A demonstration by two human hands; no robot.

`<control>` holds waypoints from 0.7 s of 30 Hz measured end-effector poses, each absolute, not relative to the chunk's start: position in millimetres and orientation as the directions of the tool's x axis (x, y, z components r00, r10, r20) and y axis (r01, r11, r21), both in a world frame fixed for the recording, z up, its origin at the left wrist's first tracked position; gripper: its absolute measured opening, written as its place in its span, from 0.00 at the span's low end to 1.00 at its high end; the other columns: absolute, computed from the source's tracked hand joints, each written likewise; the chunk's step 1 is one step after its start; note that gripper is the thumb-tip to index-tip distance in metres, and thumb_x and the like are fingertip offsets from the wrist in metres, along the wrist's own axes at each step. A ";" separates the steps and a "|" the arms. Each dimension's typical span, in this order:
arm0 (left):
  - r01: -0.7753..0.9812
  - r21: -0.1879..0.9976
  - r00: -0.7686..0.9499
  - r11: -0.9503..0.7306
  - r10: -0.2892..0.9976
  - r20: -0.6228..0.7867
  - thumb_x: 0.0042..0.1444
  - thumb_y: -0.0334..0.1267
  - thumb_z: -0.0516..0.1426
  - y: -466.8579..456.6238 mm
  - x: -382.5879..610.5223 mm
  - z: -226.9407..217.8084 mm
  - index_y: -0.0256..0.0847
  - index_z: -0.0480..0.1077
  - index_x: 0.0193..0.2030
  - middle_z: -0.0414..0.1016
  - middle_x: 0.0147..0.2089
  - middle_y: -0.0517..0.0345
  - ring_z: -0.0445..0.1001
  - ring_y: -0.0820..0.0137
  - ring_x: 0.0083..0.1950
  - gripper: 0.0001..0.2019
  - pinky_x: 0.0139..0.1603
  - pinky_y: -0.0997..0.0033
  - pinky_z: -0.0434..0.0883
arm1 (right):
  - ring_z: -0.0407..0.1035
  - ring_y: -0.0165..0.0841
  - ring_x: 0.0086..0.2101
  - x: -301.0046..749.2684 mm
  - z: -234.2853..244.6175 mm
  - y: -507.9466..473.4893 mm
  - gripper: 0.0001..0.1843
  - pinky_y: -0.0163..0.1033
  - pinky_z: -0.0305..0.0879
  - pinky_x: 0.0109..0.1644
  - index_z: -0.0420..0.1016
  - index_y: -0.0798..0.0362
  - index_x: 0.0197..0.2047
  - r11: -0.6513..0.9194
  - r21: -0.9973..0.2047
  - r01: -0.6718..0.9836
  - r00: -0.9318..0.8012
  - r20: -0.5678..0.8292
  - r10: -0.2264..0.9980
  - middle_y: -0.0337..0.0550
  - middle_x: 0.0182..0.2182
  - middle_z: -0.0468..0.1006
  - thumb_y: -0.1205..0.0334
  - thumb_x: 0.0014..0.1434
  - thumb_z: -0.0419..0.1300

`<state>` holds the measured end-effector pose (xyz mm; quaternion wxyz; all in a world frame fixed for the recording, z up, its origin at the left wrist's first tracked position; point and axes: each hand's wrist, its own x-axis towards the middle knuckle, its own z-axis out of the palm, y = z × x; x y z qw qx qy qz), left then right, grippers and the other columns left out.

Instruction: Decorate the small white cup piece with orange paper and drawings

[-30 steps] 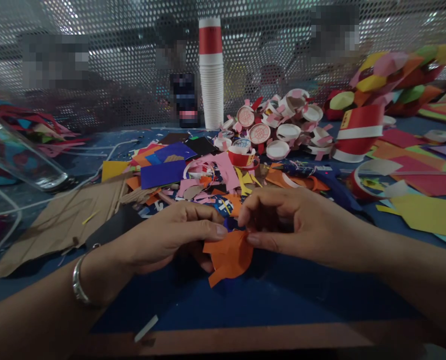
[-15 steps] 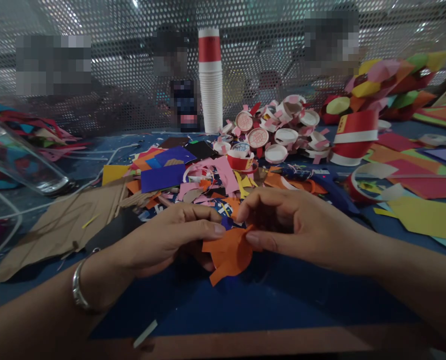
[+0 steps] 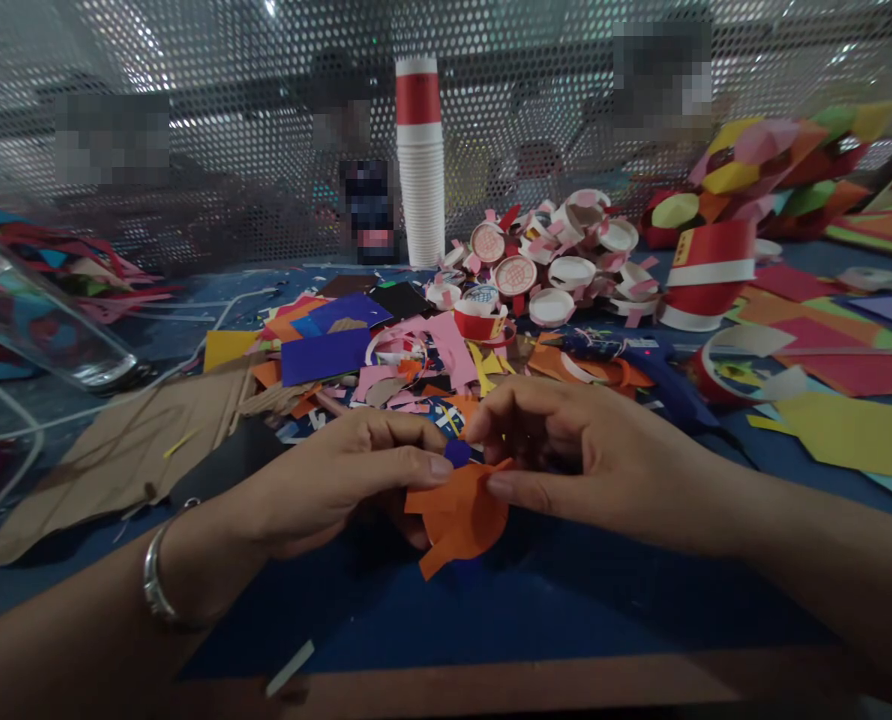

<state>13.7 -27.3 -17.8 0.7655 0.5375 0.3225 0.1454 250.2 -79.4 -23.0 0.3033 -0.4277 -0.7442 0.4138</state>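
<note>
Between my hands is an orange paper cutout point(image 3: 467, 520), rounded, with tabs sticking out at its edge. A bit of dark blue paper point(image 3: 457, 452) shows just beyond it. My left hand point(image 3: 356, 475) grips the cutout's left side, thumb on top and fingers underneath. At the right edge, the thumb of my right hand point(image 3: 566, 440) presses on the orange paper near a raised tab. My right index finger arches above it, apart from the thumb; the other fingertips are partly hidden. A silver bracelet point(image 3: 159, 580) circles my left wrist.
Paper scraps point(image 3: 408, 370) and a cardboard sheet point(image 3: 108, 450) lie ahead. Behind are a tall stack of paper cups point(image 3: 421, 190) and a heap of cut cup bottoms point(image 3: 551, 260). A blue glue gun point(image 3: 663, 375) lies right; a glass point(image 3: 56, 315) stands left. People are beyond the mesh.
The orange cutout has tipped and shifted slightly down. My right thumb has slid a little left along its edge, and the right tab now stands up more. My left hand keeps its hold.
</note>
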 end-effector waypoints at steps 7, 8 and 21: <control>0.138 0.916 0.746 0.377 0.569 -0.346 0.58 0.36 0.67 -29.6 12.7 -16.4 0.38 0.79 0.33 0.77 0.29 0.61 0.74 0.78 0.27 0.04 0.29 0.84 0.73 | 0.73 0.31 0.33 250.3 -23.0 -80.0 0.12 0.37 0.72 0.37 0.74 0.53 0.49 0.299 -0.882 0.365 -0.454 0.112 0.884 0.40 0.38 0.77 0.60 0.64 0.66; 0.136 0.917 0.742 0.376 0.574 -0.345 0.57 0.35 0.67 -29.6 12.9 -16.5 0.38 0.79 0.33 0.76 0.29 0.61 0.74 0.78 0.27 0.05 0.28 0.84 0.73 | 0.72 0.30 0.34 250.5 -23.3 -79.8 0.12 0.37 0.72 0.37 0.74 0.52 0.49 0.294 -0.887 0.356 -0.454 0.111 0.884 0.40 0.38 0.77 0.60 0.64 0.66; 0.101 0.900 0.657 0.423 0.651 -0.379 0.54 0.37 0.67 -31.8 12.2 -14.9 0.41 0.78 0.31 0.77 0.29 0.60 0.76 0.73 0.29 0.04 0.33 0.76 0.77 | 0.69 0.29 0.33 254.6 -27.9 -78.0 0.16 0.36 0.70 0.36 0.71 0.49 0.50 0.214 -0.932 0.291 -0.378 0.094 0.921 0.40 0.40 0.76 0.51 0.64 0.68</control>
